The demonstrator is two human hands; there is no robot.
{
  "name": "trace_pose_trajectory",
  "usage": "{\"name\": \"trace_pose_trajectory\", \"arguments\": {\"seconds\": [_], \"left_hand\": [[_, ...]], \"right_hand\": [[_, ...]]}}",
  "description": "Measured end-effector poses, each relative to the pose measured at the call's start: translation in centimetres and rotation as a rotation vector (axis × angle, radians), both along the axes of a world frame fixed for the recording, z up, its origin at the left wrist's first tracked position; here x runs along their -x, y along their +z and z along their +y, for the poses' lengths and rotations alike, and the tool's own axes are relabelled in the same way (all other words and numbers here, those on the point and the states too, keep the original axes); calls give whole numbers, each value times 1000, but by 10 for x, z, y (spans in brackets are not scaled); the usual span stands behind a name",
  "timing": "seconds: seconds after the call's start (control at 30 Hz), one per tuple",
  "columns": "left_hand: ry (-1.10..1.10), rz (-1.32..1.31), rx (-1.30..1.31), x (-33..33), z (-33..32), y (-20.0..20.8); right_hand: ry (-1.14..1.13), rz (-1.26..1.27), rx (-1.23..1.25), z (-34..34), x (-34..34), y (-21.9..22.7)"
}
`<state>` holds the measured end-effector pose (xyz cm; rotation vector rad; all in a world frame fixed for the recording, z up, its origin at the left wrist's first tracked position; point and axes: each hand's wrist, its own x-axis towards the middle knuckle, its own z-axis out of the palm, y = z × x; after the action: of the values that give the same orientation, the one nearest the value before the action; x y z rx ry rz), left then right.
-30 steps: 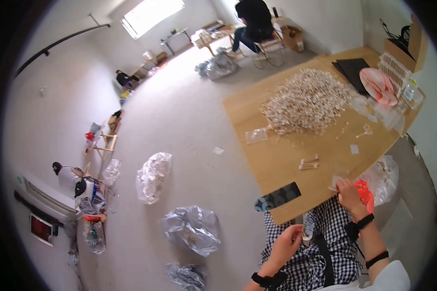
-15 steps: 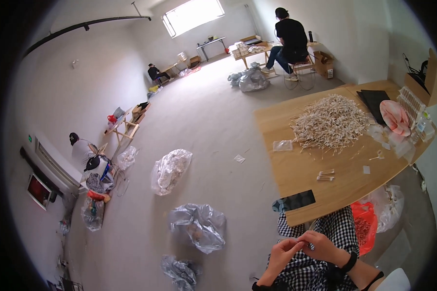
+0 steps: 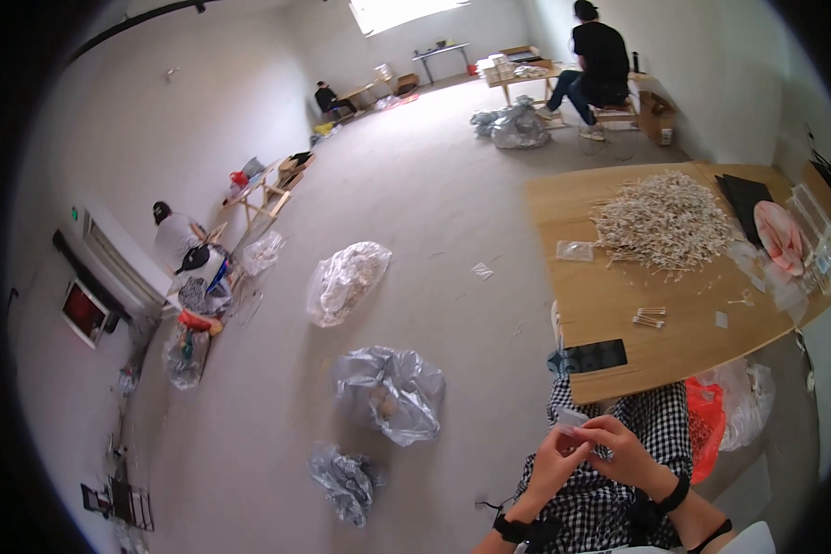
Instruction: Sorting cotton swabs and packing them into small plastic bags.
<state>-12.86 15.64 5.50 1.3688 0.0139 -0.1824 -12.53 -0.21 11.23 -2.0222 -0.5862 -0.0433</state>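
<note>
Above my lap, my left hand (image 3: 556, 462) and my right hand (image 3: 620, 451) meet with fingers pinched together. Between the fingertips shows a small clear plastic bag (image 3: 572, 417); the fingers cover its lower part. Just beyond, on the wooden table (image 3: 609, 291), lies a small group of cotton swabs (image 3: 649, 318). Farther back a big heap of cotton swabs (image 3: 663, 222) spreads out. One flat clear bag (image 3: 575, 250) rests at the heap's left side, and a small white square (image 3: 721, 319) lies to the right of the small group.
A dark phone (image 3: 596, 356) lies by the table's near left corner. A pink cloth (image 3: 778, 237) and clear plastic containers (image 3: 826, 263) crowd the right side. Below hangs a red bag (image 3: 706, 429). Plastic bags (image 3: 392, 392) stand on the floor; other people (image 3: 603, 65) sit farther off.
The whole view has shifted, so the table and hands appear farther right. My fingers have lifted slightly, and the small clear bag now stands out above the fingertips.
</note>
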Motion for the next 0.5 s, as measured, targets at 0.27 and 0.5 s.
{"name": "trace_pose_trajectory", "arguments": {"seconds": [0.27, 0.5], "left_hand": [[-121, 66, 137, -2, 2, -13], [-160, 35, 20, -4, 3, -5]], "right_hand": [[-32, -41, 32, -2, -1, -3], [-83, 104, -6, -3, -5, -6]]}}
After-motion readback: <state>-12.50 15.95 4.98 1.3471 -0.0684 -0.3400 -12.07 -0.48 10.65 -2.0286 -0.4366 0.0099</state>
